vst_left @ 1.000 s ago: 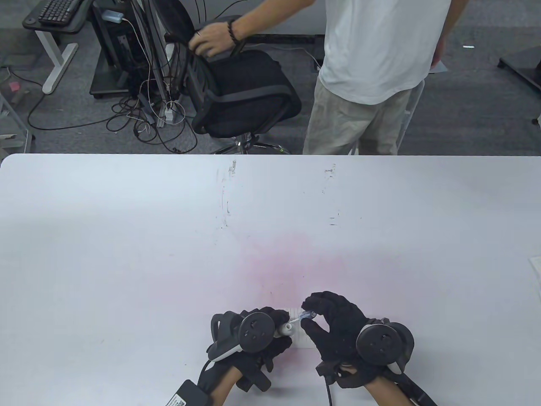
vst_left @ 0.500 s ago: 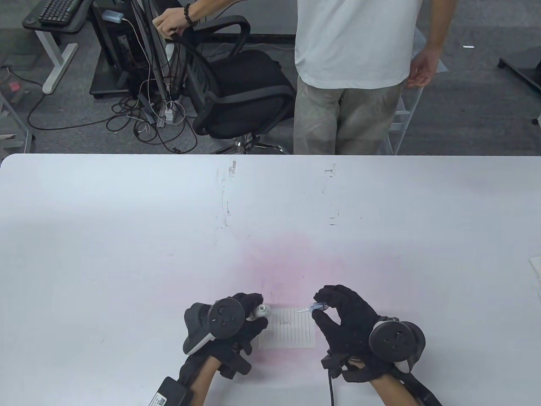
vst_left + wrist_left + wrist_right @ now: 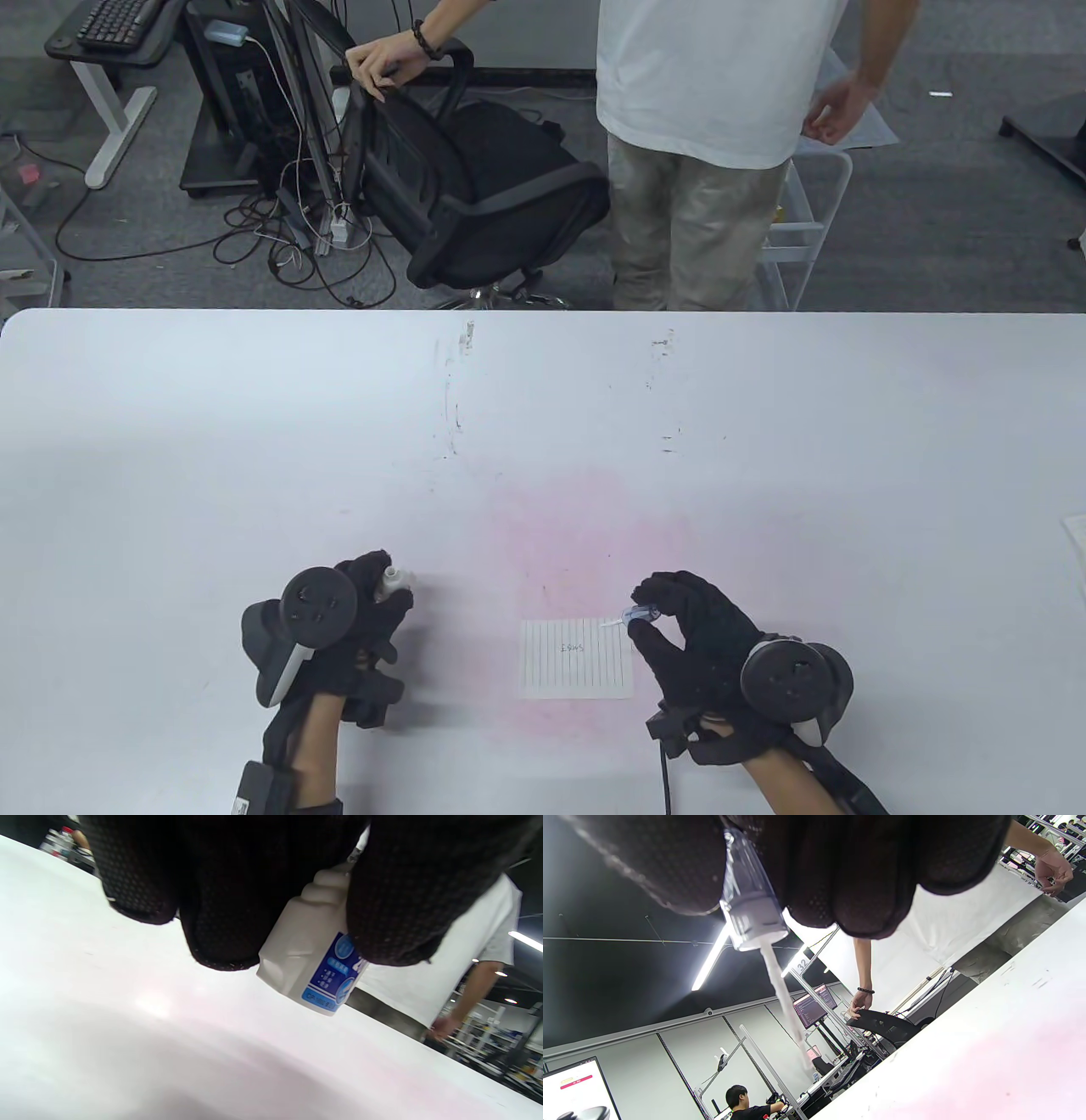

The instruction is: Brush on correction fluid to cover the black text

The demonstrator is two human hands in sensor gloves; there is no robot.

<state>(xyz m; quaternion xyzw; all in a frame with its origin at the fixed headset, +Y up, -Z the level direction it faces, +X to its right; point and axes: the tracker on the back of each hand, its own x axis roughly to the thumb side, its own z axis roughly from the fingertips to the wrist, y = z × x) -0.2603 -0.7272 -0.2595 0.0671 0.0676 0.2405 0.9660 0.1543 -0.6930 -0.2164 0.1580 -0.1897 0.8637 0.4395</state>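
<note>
A small lined paper [image 3: 577,658] with a short black word [image 3: 574,648] lies flat on the white table [image 3: 254,441]. My right hand [image 3: 679,632] pinches the clear cap of the correction brush [image 3: 638,613]; its thin white brush tip [image 3: 609,624] hovers over the paper's top right corner. The cap and brush stem [image 3: 768,955] show in the right wrist view. My left hand [image 3: 365,603] grips the white correction fluid bottle [image 3: 394,581], well left of the paper. In the left wrist view the blue-labelled bottle [image 3: 314,967] hangs tilted just above the table.
A pink stain [image 3: 585,518] spreads around and beyond the paper. A person in a white shirt [image 3: 704,102] stands past the far table edge, one hand on a black office chair [image 3: 492,195]. A white sheet [image 3: 1076,535] pokes in at the right edge.
My left hand has carried the bottle leftward, away from the brush and off the paper, uncovering it. My right hand drew the brush out and now holds still. The bystander shifted the chair.
</note>
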